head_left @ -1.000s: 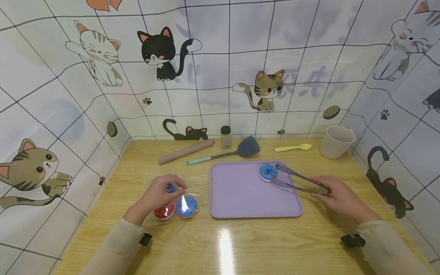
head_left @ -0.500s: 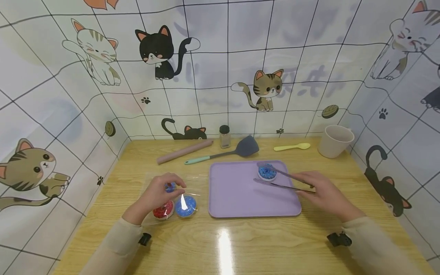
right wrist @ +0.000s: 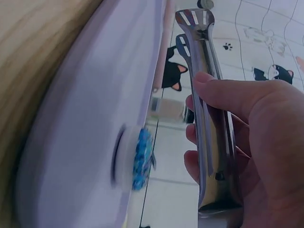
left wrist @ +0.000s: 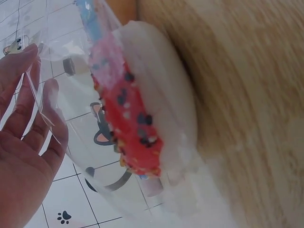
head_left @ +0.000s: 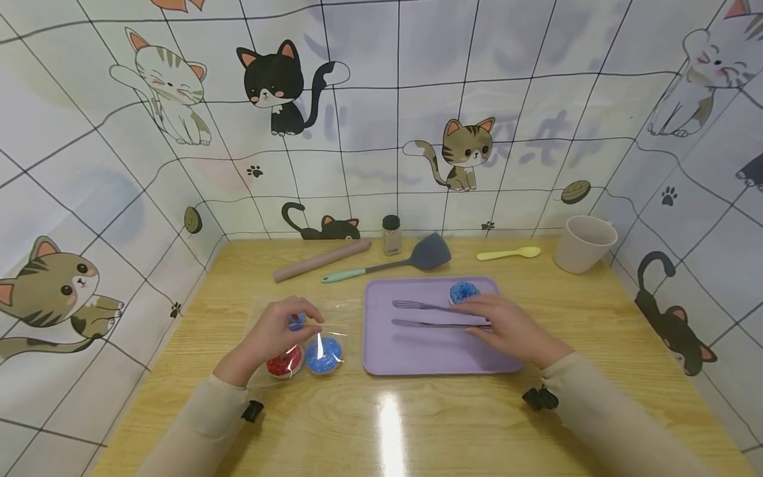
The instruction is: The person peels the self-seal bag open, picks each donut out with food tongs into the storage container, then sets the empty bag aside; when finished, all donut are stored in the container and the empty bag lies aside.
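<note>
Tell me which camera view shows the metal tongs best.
The head view: the metal tongs show nearly whole, both arms lying over the purple tray, gripped by the right hand. The right wrist view shows them close, edge-on, their rear end cut off by the frame. The left wrist view shows none of them.

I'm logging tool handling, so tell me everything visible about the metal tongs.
The tongs look like polished steel: two slim arms, slightly parted, ending in slotted, flattened tips. They lie nearly level over the purple tray, tips pointing toward the person's left and gripping nothing. The right hand grips the handle end, thumb on top and fingers curled beneath. The blue-sprinkled donut sits just behind them on the tray.
</note>
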`<state>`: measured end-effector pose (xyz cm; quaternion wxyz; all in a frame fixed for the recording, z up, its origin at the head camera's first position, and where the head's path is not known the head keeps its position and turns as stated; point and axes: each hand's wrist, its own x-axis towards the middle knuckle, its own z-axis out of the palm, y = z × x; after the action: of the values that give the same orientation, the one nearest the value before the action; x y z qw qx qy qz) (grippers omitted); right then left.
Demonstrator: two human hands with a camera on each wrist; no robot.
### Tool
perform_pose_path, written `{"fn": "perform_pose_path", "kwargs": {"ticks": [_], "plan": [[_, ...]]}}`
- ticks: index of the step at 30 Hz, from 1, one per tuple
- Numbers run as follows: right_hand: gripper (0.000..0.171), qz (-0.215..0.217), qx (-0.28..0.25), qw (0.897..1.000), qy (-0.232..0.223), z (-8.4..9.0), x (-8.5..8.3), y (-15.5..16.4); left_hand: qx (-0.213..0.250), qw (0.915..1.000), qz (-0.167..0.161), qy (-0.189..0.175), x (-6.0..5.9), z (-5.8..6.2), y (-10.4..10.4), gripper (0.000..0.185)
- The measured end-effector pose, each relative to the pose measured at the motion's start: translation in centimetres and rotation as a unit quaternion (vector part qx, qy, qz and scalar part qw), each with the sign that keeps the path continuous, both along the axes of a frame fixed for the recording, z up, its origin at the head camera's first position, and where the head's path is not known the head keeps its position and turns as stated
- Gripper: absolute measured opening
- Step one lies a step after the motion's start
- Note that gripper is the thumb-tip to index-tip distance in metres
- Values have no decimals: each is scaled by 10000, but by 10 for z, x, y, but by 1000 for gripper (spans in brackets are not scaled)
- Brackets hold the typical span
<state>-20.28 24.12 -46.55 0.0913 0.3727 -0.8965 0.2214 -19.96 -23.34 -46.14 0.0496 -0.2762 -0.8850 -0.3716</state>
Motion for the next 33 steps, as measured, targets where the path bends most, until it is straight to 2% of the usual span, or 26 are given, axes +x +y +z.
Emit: {"fn": "perform_pose_path", "kwargs": {"ticks": [4, 11, 14, 22, 33], "plan": [[45, 239, 21, 9997, -26, 1, -4, -21, 45, 10000, -22, 46, 0, 1, 1, 12], [41, 477, 83, 9975, -506, -1, -6, -48, -2, 9998, 23, 212, 1, 1, 1, 13], [41, 524, 153, 9969, -574, -1, -9, -56, -26, 9997, 21, 239, 1, 1, 0, 13], [40, 743, 409, 9951, -518, 0, -17, -77, 13, 9998, 0, 213, 1, 1, 0, 13], [43, 993, 589, 9918, -552, 8, -19, -96, 16, 9999, 10, 172, 3, 3, 0, 13]]}}
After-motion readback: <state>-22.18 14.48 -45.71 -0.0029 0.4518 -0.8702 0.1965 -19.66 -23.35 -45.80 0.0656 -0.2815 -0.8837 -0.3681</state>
